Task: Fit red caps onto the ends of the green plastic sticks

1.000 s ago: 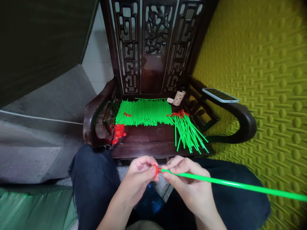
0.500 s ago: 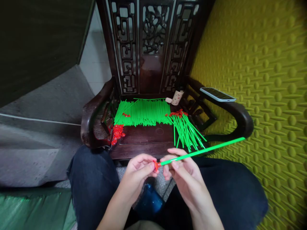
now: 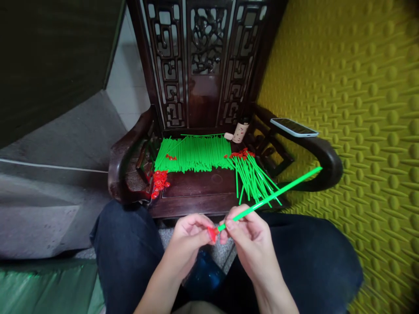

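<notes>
Stick: green stick [image 3: 271, 197] held over the lap, just in front of the chair seat [image 3: 196, 185] edge. Near end sits btw both hands; far end slants up-right twd the right armrest [image 3: 324, 159].
Cap: red cap [image 3: 212, 234] on stick's near end, right at the fingertips, btw the 2 hands.
L hand: L hand [image 3: 191, 233] has fingers curled in, thumb + forefinger pinched tight on red cap.
R hand: R hand [image 3: 248, 231] has thumb + fingers closed round the stick just behind the cap; other fingers bent.
Pose: both forearms come up from bottom edge and converge over the knees; hands almost touching, knuckles up.
Seat: loose stick pile [image 3: 194, 153] at back; capped sticks [image 3: 253, 179] fanned at right; cap heap [image 3: 159, 182] at left edge.
Other: phone [image 3: 293, 127] flat on right armrest; small bottle [image 3: 240, 132] at seat back.
</notes>
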Tool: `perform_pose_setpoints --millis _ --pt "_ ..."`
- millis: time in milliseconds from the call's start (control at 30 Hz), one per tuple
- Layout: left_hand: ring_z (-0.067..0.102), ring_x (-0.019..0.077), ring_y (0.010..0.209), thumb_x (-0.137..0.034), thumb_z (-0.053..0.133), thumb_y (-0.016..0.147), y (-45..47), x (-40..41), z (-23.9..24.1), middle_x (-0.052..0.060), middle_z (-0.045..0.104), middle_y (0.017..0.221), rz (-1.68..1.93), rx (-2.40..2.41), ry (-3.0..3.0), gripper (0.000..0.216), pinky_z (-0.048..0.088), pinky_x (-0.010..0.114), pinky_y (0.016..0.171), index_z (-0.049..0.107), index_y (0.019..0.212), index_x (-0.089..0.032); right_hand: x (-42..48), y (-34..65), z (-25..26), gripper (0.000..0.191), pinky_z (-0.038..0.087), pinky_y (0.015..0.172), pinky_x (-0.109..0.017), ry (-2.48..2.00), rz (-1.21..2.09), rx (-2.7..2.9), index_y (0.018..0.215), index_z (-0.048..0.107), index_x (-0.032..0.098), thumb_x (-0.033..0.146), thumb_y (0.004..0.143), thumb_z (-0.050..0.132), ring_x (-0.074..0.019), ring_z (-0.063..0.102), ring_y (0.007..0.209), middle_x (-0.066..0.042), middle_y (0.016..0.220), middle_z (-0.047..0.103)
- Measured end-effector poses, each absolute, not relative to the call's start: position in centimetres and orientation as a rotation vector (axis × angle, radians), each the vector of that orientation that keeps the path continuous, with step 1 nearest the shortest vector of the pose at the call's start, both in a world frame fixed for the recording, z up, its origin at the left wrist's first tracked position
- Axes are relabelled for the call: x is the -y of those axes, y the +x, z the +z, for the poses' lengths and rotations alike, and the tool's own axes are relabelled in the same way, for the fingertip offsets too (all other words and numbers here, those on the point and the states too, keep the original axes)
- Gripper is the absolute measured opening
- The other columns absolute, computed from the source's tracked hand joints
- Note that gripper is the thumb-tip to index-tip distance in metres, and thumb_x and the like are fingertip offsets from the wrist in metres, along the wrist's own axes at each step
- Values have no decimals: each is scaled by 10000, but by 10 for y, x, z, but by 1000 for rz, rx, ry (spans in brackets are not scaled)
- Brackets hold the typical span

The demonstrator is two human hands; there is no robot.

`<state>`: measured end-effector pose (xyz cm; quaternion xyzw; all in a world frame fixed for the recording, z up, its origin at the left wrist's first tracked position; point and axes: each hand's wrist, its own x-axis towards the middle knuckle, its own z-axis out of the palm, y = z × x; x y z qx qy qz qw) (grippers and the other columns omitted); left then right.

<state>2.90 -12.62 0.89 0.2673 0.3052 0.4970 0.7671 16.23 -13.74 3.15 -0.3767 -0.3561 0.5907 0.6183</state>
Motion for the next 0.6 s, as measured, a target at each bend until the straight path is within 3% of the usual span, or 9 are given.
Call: perform_pose_setpoints --millis 433,600 --pt "547 88 614 -164 719 713 40 135 20 -19 587 691 1213 -718 465 84 438 214 601 650 762 -162 158 136 33 94 505 543 -245 -977 934 869 797 598 229 142 826 618 -109 576 574 16 724 557" --pt "546 111 685 -189 695 740 33 131 18 5 594 774 1108 -633 518 125 442 251 667 645 854 -180 146 142 28 204 444 525 -208 -904 1214 701 669 516 194 235 824 643 -78 516 516 49 603 505"
